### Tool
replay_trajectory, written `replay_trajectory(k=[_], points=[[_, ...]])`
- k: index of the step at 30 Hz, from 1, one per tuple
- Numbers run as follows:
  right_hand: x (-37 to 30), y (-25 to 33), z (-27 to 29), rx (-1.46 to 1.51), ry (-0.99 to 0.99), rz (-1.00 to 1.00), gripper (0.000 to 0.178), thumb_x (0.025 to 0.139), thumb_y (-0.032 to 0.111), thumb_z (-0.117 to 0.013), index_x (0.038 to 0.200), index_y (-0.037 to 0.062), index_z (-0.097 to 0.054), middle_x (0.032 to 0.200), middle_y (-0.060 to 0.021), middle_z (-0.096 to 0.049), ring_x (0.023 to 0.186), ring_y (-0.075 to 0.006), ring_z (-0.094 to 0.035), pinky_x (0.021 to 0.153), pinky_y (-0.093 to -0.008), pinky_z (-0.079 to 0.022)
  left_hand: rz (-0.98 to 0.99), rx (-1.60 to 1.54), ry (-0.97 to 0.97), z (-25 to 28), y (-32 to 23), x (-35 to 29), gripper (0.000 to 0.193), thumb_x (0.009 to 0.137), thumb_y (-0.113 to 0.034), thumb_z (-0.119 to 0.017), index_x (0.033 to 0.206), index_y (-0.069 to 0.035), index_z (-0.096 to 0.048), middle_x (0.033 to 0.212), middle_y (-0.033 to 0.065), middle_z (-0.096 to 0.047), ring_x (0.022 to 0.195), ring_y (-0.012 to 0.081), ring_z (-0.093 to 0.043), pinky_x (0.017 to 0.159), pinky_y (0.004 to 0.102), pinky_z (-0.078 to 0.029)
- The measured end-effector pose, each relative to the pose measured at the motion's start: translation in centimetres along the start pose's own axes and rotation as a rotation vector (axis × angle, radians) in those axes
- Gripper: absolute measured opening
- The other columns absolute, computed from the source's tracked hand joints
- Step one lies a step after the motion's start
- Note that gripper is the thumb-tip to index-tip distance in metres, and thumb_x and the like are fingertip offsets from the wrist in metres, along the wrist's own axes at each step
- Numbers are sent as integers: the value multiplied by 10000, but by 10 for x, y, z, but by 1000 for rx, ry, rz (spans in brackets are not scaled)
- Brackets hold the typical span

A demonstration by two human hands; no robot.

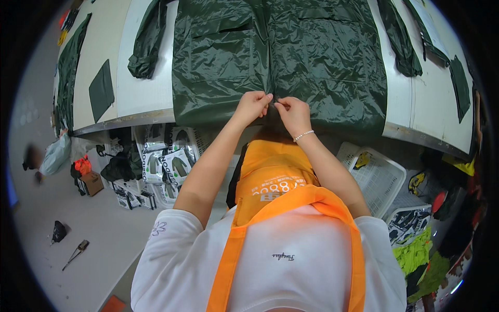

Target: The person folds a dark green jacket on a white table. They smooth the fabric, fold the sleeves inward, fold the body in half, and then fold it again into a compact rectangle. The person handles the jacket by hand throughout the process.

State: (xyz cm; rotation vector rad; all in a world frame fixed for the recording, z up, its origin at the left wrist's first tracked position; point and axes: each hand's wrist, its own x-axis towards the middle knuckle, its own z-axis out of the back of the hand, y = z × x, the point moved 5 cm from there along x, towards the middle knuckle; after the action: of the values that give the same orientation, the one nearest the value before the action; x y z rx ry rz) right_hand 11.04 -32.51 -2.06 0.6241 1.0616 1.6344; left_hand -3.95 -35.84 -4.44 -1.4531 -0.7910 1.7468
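Note:
A dark green shiny rain jacket [322, 62] lies spread on the table, its front up and its hem hanging over the near edge. The front opening runs down the middle, with a pocket slit on either side. At the lower end of that opening, my left hand [253, 107] pinches the left front edge. My right hand [294, 115], with a beaded bracelet at the wrist, pinches the right front edge close beside it. The fingertips hide whatever small fastener part may be there. The jacket's sleeves [147, 47] rest flat on both sides.
The pale table [132, 99] has a metal front edge. Green fabric pieces lie left [102, 91] and right [459, 86]. Beneath stand a white plastic basket [382, 179] and a crate with packaged garments [176, 165]. Pliers-like tool [76, 254] and a cardboard box [92, 183] are on the floor.

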Motion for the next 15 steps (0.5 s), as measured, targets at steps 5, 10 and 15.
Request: replay_trajectory(k=[5,10,15], points=[[-11,-2,-8,200,-51,-78,181,796,104,-678,909,-37,-663,795,-127,-675,693,-170,-654,643,-273,-518,-85,13,-28,-13,-15,-5,350,919,-264,-560,667,-21,-551,523,31,-534,446,104,-496,437,257,-377],[-12,14,-3,117,-8,-19,157,752,150,-674,816,9,-646,810,-158,-629,762,-325,-617,683,-381,-498,-46,-75,-19,-14,6,-6,358,944,-297,-515,736,-21,-605,556,26,-552,463,95,-516,437,235,-403],[-8,-3,-1,-7,99,-30,136,770,147,-641,787,15,-609,839,-162,-613,820,-355,-593,727,-416,-481,-295,467,-78,-16,-12,-9,371,933,-308,-498,738,-16,-618,588,125,-602,520,265,-597,497,373,-447]])
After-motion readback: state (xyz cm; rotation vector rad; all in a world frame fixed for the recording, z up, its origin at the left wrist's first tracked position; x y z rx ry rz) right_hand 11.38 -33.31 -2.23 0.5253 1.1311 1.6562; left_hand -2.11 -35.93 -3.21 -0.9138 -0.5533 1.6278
